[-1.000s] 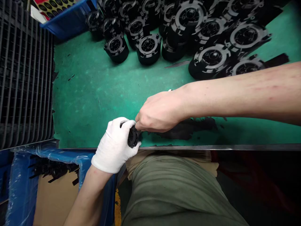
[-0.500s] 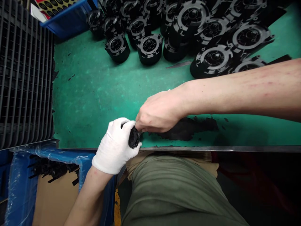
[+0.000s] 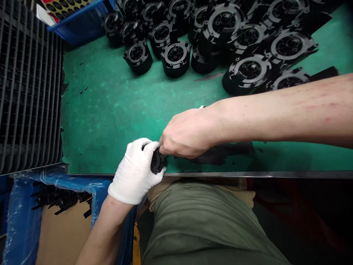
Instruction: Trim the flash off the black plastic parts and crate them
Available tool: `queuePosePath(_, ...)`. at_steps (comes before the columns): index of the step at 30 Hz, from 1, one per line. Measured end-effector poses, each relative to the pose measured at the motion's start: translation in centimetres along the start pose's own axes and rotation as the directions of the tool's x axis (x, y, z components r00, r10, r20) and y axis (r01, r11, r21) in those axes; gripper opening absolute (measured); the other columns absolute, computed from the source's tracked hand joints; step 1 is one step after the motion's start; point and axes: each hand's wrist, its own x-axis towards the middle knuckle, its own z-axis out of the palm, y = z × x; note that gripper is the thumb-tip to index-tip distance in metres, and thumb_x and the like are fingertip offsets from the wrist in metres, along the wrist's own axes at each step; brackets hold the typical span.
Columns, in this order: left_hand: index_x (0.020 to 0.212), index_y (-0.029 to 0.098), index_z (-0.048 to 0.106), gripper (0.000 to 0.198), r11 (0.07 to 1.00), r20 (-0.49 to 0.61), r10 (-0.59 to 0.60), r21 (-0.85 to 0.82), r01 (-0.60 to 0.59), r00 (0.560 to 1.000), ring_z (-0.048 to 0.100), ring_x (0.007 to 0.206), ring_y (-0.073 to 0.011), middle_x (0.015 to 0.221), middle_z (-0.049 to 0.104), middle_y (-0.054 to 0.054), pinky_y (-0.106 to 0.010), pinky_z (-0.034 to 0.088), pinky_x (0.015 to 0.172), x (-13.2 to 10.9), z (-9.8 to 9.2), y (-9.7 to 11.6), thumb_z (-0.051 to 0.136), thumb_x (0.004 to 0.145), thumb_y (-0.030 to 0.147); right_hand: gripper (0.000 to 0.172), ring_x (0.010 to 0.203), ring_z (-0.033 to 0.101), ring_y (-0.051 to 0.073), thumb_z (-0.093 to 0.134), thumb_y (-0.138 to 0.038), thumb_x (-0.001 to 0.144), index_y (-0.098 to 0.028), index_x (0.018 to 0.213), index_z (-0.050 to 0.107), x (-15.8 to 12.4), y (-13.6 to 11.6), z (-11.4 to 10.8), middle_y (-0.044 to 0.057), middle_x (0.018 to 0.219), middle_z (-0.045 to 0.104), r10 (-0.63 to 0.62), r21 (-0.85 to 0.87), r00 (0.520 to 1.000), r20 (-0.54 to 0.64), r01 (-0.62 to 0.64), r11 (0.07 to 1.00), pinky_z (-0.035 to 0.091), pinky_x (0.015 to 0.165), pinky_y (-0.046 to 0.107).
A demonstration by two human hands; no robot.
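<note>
My left hand (image 3: 135,171), in a white glove, is wrapped round a black round plastic housing (image 3: 156,162) at the table's front edge. Its ringed face is turned to the right, partly covered by the gloved fingers. Against the housing's right side, my bare right hand (image 3: 182,136) has its fingers closed together. Whatever those fingertips hold is hidden behind the hand. A small white tip (image 3: 202,106) shows just beyond the right wrist.
Several similar black housings (image 3: 175,55) stand across the back of the green table (image 3: 110,106). A blue bin (image 3: 79,24) with round black stickers sits at the back left, beside stacked black racks (image 3: 30,88). Below left is a plastic-lined blue crate (image 3: 99,191) holding black parts and cardboard.
My right wrist and forearm have shifted slightly downward, and the white tip beyond the wrist shows more. The left hand keeps its hold on the housing.
</note>
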Motion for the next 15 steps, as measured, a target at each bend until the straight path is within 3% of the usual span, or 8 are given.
queuePosePath(1, 0.122, 0.021, 0.057, 0.05, 1.0, -0.001, -0.005, -0.003, 0.005, 1.0, 0.061, 0.112, -0.0375, 0.121, 0.06, -0.014, -0.051, 0.057, 0.092, 0.0, 0.0, 0.0, 0.079, 0.078, 0.028, 0.056, 0.061, 0.059, -0.005, 0.034, -0.015, 0.106, -0.011, 0.051, 0.046, -0.6, -1.4, -0.4, -0.012, 0.059, 0.068, -0.096, -0.047, 0.97, 0.225, 0.109, 0.993, 0.041, 0.068, 0.022)
queuePosePath(3, 0.123, 0.021, 0.057, 0.051, 1.0, 0.003, -0.016, -0.012, 0.016, 1.0, 0.061, 0.112, -0.0378, 0.122, 0.06, -0.014, -0.051, 0.057, 0.093, -0.1, 0.0, 0.1, 0.079, 0.078, 0.028, 0.048, 0.065, 0.062, -0.001, 0.053, -0.011, 0.101, -0.014, 0.052, 0.054, -1.9, -4.1, -1.3, -0.011, 0.058, 0.068, -0.213, -0.113, 0.796, 0.566, 0.331, 0.937, 0.043, 0.071, 0.025)
queuePosePath(4, 0.123, 0.021, 0.058, 0.051, 1.0, 0.008, -0.022, -0.017, 0.022, 1.0, 0.061, 0.112, -0.0379, 0.123, 0.06, -0.014, -0.051, 0.056, 0.093, -0.1, 0.0, 0.1, 0.079, 0.078, 0.028, 0.044, 0.067, 0.063, 0.001, 0.058, -0.009, 0.098, -0.015, 0.054, 0.058, -2.5, -5.3, -1.7, -0.01, 0.06, 0.07, -0.226, -0.149, 0.724, 0.652, 0.414, 0.898, 0.043, 0.072, 0.027)
queuePosePath(6, 0.124, 0.021, 0.058, 0.051, 0.999, 0.019, -0.035, -0.025, 0.035, 0.999, 0.061, 0.114, -0.0381, 0.124, 0.06, -0.015, -0.051, 0.056, 0.095, -0.1, 0.0, 0.1, 0.079, 0.077, 0.029, 0.032, 0.072, 0.066, 0.005, 0.064, -0.007, 0.092, -0.017, 0.062, 0.065, -3.6, -7.1, -2.3, -0.009, 0.069, 0.074, -0.193, -0.254, 0.628, 0.754, 0.549, 0.796, 0.045, 0.074, 0.028)
queuePosePath(9, 0.125, 0.021, 0.059, 0.051, 0.999, 0.028, -0.04, -0.036, 0.041, 0.999, 0.06, 0.117, -0.0382, 0.125, 0.061, -0.015, -0.052, 0.055, 0.098, -0.1, 0.1, 0.0, 0.077, 0.078, 0.028, 0.016, 0.078, 0.07, 0.013, 0.071, -0.005, 0.086, -0.02, 0.08, 0.075, -4.7, -8.3, -2.8, -0.003, 0.088, 0.079, -0.139, -0.338, 0.557, 0.819, 0.663, 0.668, 0.048, 0.073, 0.029)
queuePosePath(15, 0.124, 0.021, 0.059, 0.048, 0.999, 0.018, -0.033, -0.038, 0.033, 0.999, 0.06, 0.12, -0.0381, 0.126, 0.061, -0.015, -0.053, 0.054, 0.101, 0.0, 0.0, 0.0, 0.075, 0.079, 0.026, 0.013, 0.081, 0.073, 0.022, 0.07, -0.009, 0.09, -0.019, 0.093, 0.079, -5.9, -8.4, -3.3, 0.007, 0.099, 0.079, -0.091, -0.345, 0.536, 0.839, 0.656, 0.672, 0.046, 0.064, 0.032)
